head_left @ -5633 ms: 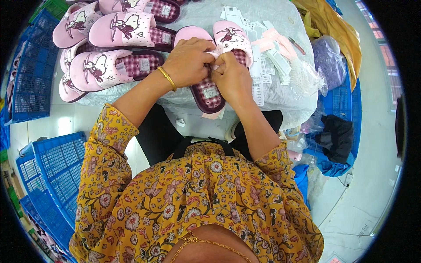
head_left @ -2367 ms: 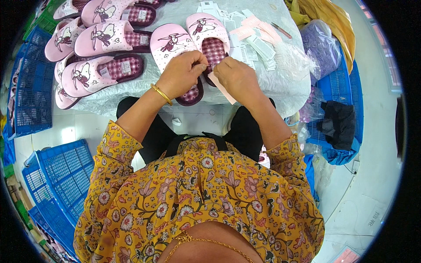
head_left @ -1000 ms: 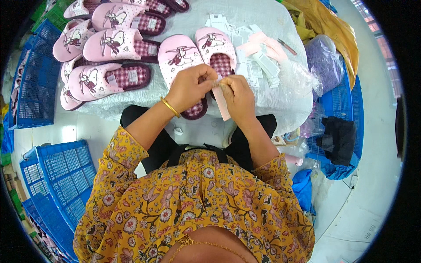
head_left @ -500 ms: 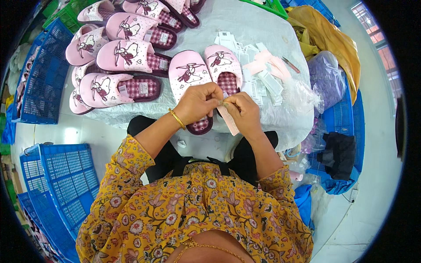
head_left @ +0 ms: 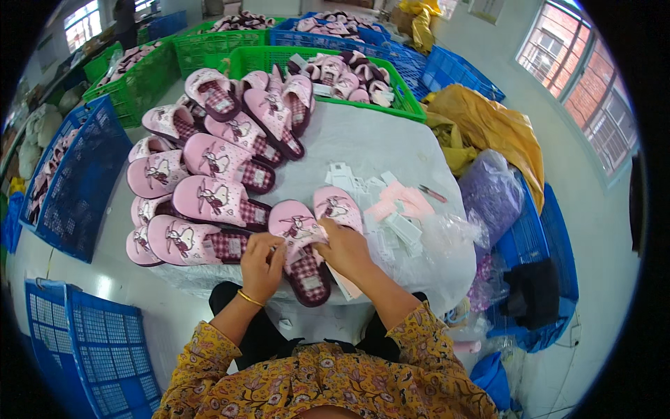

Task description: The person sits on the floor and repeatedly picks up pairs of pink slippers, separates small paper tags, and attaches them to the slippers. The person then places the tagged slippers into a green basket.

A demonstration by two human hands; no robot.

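At the near edge of the table (head_left: 363, 140), a pink slipper (head_left: 309, 276) lies sole down, its checked heel end toward the person, with a second slipper (head_left: 337, 204) close beside it. The left hand (head_left: 262, 265) has its fingers curled and narrow at the slipper's side; whether they pinch the edge or only rest there, I cannot tell. The right hand (head_left: 343, 249) lies over the second slipper, its fingers reaching to the first slipper's opening; their grip is hidden. Handling should go best with the slipper flat on the table, one hand steadying the firm sole while the other works lightly at the opening, since the soft upper looks likely to crease. The pale pink slip (head_left: 343, 285) under the right wrist, at the table's near edge, could bend if pressed. Just beyond the table's far edge, a green crate (head_left: 407, 96) is heaped with similar slippers; past it, a blue crate (head_left: 328, 42) holds more. Left of the table, a tall blue crate (head_left: 80, 195) contains pinkish pieces; right of the table, a clear bag (head_left: 494, 199) encloses something purple.
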